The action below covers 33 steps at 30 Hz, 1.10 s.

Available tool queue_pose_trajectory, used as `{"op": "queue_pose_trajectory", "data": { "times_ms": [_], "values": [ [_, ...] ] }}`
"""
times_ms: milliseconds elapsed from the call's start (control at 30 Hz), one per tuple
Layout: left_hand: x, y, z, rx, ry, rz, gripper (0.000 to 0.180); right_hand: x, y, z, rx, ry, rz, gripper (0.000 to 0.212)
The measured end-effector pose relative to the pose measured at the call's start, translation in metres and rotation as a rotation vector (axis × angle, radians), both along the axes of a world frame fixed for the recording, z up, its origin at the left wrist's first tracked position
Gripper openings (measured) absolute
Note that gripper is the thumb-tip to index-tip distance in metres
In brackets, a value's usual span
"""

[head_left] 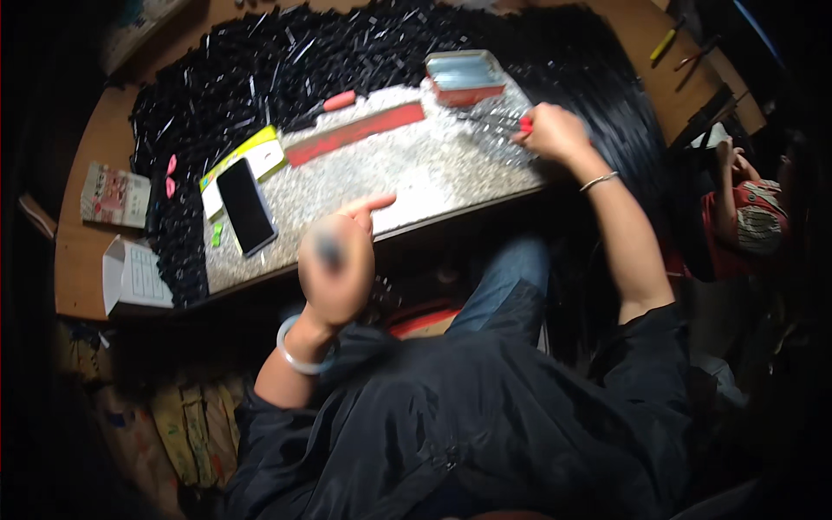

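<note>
I see two bare hands over one brown bench (76,269) with a pale speckled board (416,178) on it. The right hand (555,134) is at the board's far right, its grip pinching one small red piece (526,125) between thumb and fingers. Just left of that piece lies a patch of clear, shiny bits (496,132), too blurred for me to count. The left hand (338,260) hangs near the board's close edge, one finger pointing right; it is blurred, and I cannot tell whether its grip is spread or pressed together.

On the board I count one red-sided tin (468,89) near the right hand, one long red bar (355,133) across the far side, and one dark phone (246,206) at the left, beside one white and yellow box (269,158). One small green piece (217,234) lies near the phone. One pink-red handle (339,100) sits just beyond the bar.

Countless small black pieces (260,61) heap around the board's far and left sides — two pink pieces (171,176) lie among them. At the far right are two hand tools, one yellow-handled (666,43), one red-handled (696,55). One other person (747,208) sits at the right.
</note>
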State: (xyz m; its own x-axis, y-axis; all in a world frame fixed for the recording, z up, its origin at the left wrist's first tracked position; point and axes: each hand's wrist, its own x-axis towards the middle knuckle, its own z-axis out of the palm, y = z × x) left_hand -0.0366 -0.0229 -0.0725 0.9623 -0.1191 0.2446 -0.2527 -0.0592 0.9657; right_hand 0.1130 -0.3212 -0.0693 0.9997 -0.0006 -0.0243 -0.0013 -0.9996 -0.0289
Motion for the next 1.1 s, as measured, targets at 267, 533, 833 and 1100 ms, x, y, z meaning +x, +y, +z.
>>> {"op": "queue_pose_trajectory", "data": {
  "times_ms": [267,533,833,1100],
  "values": [
    [0.0,-0.006,-0.001,-0.073,0.033,-0.03,0.032,0.011,-0.006,-0.015,0.027,-0.019,0.046,0.012],
    [0.003,-0.007,-0.005,-0.033,0.032,-0.009,0.03,0.002,-0.006,-0.008,0.302,-0.191,0.014,0.017],
    [0.003,-0.023,0.006,0.012,-0.044,-0.027,0.02,-0.067,0.042,0.007,1.131,-0.444,0.508,0.007],
    [0.001,-0.024,0.016,-0.076,-0.116,-0.071,0.02,-0.109,0.097,0.018,1.208,-0.569,0.941,0.014]
  ]
}}
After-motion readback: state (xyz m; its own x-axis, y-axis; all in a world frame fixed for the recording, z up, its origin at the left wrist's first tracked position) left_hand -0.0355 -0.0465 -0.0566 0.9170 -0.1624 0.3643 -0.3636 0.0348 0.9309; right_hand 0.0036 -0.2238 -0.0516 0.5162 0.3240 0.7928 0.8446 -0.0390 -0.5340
